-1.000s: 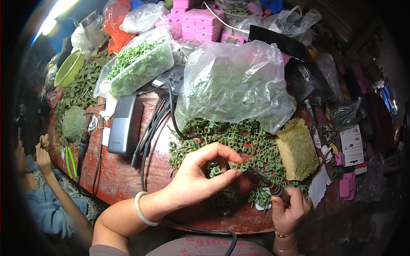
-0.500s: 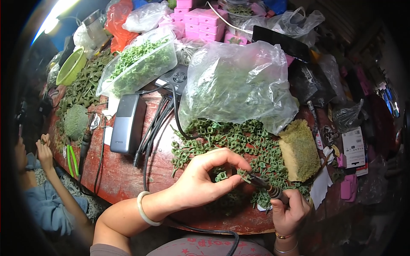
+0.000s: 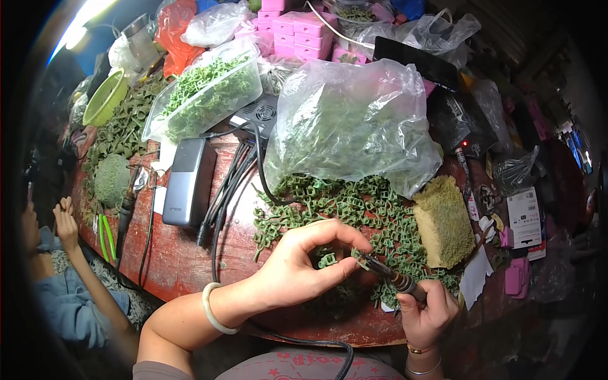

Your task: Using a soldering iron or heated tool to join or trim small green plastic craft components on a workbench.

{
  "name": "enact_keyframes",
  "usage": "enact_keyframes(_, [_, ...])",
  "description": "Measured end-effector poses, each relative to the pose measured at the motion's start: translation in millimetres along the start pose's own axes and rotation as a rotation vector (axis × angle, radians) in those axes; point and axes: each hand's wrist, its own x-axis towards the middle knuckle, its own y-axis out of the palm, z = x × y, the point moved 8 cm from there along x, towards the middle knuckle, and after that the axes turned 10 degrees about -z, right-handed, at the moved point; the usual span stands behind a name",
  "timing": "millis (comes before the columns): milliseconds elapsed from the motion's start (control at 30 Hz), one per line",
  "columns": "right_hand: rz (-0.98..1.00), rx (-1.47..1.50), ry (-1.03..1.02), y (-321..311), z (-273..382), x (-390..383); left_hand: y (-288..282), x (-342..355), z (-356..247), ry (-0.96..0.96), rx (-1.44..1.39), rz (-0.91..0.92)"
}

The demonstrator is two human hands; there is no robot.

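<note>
My left hand (image 3: 304, 259), a pale bangle on its wrist, pinches a small green ring-like piece (image 3: 357, 255) between thumb and forefinger. Another green piece (image 3: 327, 260) shows within the curl of the fingers. My right hand (image 3: 430, 307) is closed around the handle of a dark pen-like tool (image 3: 405, 284) resembling a soldering iron. Its narrow end points up and left and meets the held piece; exact contact is too small to tell. Beneath and beyond both hands lies a spread heap of similar green pieces (image 3: 342, 206) on the red table (image 3: 183, 269).
A plastic bag of green pieces (image 3: 354, 120) lies beyond the heap. A yellowish sponge-like block (image 3: 443, 221) is at right, a grey power bank (image 3: 190, 180) and black cables (image 3: 231, 183) at left. Farther back stand a clear tub (image 3: 209, 95) and pink boxes (image 3: 304, 35). Another person (image 3: 69, 291) sits at left.
The pen-like tool has tilted slightly at the held piece. A red light now glows on a device at the right. My left hand has barely moved.
</note>
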Motion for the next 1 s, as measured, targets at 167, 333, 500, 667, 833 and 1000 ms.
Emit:
enact_keyframes(167, [0.004, 0.001, 0.009, 0.8, -0.6, -0.1, 0.6, 0.6, -0.7, 0.007, 0.006, 0.001])
enact_keyframes(333, [0.011, -0.004, -0.006, -0.4, 0.9, 0.4, 0.4, 0.0, 0.6, 0.022, -0.009, -0.002])
enact_keyframes(500, [0.015, -0.043, 0.025, -5.6, -1.8, -2.5, -2.2, 0.1, -0.4, 0.037, 0.008, -0.038])
enact_keyframes(667, [0.022, -0.049, 0.006, -3.3, -2.4, -3.3, -2.8, 1.0, -2.0, 0.050, 0.023, -0.037])
enact_keyframes(833, [0.035, -0.044, -0.005, -2.0, -0.7, -2.3, -2.7, 1.7, -2.1, 0.064, 0.038, -0.053])
enact_keyframes(1000, [0.073, -0.073, 0.007, 0.7, -2.7, -2.9, -2.6, 1.4, -0.8, 0.059, 0.045, -0.050])
